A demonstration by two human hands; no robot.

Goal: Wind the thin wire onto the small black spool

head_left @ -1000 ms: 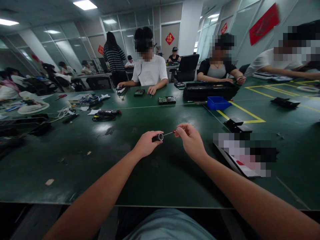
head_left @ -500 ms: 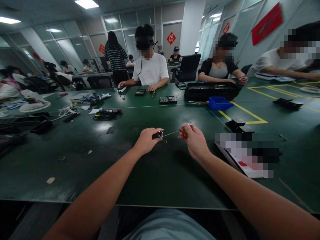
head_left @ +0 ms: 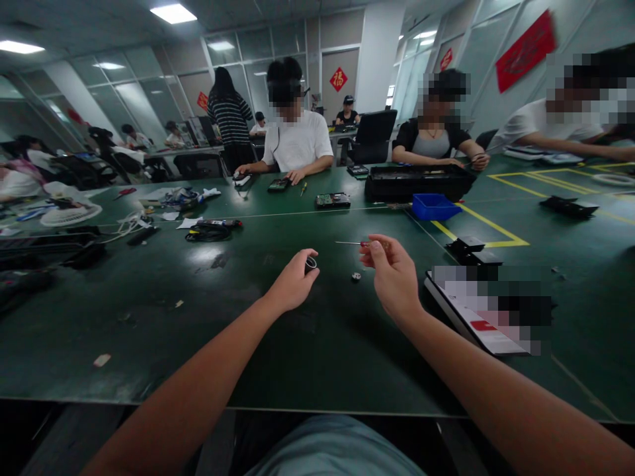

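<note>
My left hand is closed around a dark tube with a pale ring at its open end; the fingers hide most of its body. My right hand grips a screwdriver by its reddish handle, the thin metal shaft pointing left. The shaft is clear of the tube, a little above and to its right. Between my hands, a small round silvery part lies on the green table.
To the right lie a white-covered box or book, partly blurred, and black brackets. A blue bin, a long black housing and a circuit board stand farther back. Coiled black cable sits left. Several people work around.
The screwdriver's shaft has moved up and away from the tube's mouth. The small round part now shows on the table between my hands. My left hand has turned the tube slightly.
</note>
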